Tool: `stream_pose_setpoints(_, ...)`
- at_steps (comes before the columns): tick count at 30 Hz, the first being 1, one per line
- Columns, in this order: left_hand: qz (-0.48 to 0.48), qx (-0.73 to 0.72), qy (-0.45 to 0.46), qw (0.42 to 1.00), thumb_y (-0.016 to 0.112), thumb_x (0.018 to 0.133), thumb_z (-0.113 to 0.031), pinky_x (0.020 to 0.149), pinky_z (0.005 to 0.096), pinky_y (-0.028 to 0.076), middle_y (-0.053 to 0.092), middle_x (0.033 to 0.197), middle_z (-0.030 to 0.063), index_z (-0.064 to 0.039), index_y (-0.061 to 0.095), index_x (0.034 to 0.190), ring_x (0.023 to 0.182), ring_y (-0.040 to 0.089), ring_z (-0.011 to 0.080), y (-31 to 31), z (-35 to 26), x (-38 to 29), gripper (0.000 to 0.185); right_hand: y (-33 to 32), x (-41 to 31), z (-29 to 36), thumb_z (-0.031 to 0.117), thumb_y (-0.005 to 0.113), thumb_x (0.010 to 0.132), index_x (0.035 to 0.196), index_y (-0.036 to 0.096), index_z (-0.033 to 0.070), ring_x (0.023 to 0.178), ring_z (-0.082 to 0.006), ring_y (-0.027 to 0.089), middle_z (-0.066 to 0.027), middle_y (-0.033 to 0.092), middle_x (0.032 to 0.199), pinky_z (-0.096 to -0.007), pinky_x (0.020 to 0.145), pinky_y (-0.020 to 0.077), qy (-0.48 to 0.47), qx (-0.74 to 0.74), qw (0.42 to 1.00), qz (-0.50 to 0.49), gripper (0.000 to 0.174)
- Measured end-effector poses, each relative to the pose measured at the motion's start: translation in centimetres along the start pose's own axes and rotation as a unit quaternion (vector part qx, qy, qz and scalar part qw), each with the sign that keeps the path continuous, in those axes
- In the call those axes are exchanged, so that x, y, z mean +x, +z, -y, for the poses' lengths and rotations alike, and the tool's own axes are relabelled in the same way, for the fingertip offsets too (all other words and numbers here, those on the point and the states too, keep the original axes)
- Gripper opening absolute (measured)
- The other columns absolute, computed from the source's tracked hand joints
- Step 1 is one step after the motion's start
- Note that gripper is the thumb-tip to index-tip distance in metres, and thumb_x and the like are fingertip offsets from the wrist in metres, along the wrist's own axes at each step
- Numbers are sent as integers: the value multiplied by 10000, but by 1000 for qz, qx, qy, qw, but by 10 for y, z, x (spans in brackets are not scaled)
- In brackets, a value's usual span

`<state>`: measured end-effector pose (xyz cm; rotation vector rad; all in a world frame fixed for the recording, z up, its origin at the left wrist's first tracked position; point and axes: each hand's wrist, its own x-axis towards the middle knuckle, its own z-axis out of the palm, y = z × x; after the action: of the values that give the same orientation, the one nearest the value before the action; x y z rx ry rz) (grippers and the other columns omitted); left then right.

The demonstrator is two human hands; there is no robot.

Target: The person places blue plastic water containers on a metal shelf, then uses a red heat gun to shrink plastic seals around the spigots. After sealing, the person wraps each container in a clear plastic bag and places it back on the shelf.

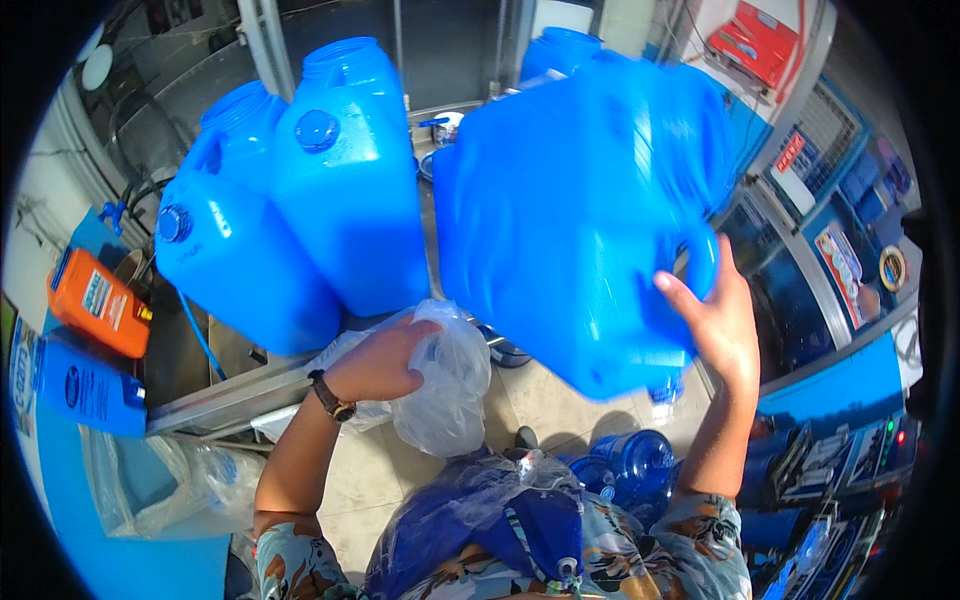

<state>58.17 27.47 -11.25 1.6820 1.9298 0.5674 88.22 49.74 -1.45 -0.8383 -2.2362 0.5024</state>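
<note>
My right hand [724, 322] grips the handle of a large blue plastic jerrycan [540, 217], fingers behind the handle and thumb in front. This jerrycan is tilted and slightly blurred. Bunched clear plastic bags [450, 375] are in my left hand [379, 364], which wears a watch. Beyond that hand, two more blue jerrycans, one at the left [240, 262] and a taller-looking one [349, 202] beside it, stand side by side. Each has a small screw cap low on its front and an uncapped wide neck. Another blue container [559, 52] is partly hidden behind the held jerrycan.
A metal counter edge [225, 394] runs below the left jerrycans. An orange container [97, 300] and a blue flat container [90, 386] are at the left wall. Blue water bottles [637, 457] are on the tiled floor. A white tub [448, 129] is at the back.
</note>
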Motion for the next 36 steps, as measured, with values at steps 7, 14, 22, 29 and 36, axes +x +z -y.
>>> stream_pose_setpoints(7,106,0,155,982,612,677,-61,1031,375,371,498,1275,224,17,451,1302,1206,468,341,-28,-19,76,650,4,-177,-139,76,603,719,945,606,-13,709,-186,571,-39,581,783,-332,689,448,269,329,877,-224,243)
stream_pose_setpoints(14,115,102,106,982,608,688,-79,903,363,474,537,1236,214,14,458,1309,1093,568,304,-48,-37,173,646,-27,-309,-164,62,609,678,985,587,1,893,-227,604,-110,616,979,-357,816,492,223,391,793,-410,313)
stream_pose_setpoints(22,-49,109,-109,987,596,666,-99,540,361,539,661,748,219,82,658,793,604,669,268,-3,-36,250,230,6,-313,-207,135,601,723,1034,604,20,923,-271,623,-104,646,1008,-420,846,512,330,643,589,-361,331)
stream_pose_setpoints(29,46,95,-33,994,724,621,-42,604,361,561,599,1109,222,15,484,1216,868,662,298,33,-10,239,644,79,-299,-231,153,564,718,1052,588,-6,919,-285,624,-149,638,1009,-418,829,527,433,691,533,-227,370)
stream_pose_setpoints(36,179,-22,35,983,715,603,35,888,340,470,547,1244,109,-80,419,1362,1106,529,190,11,-14,210,822,124,-302,-239,62,561,693,1058,552,51,951,-244,597,-99,610,1005,-373,885,489,396,700,554,-217,365)
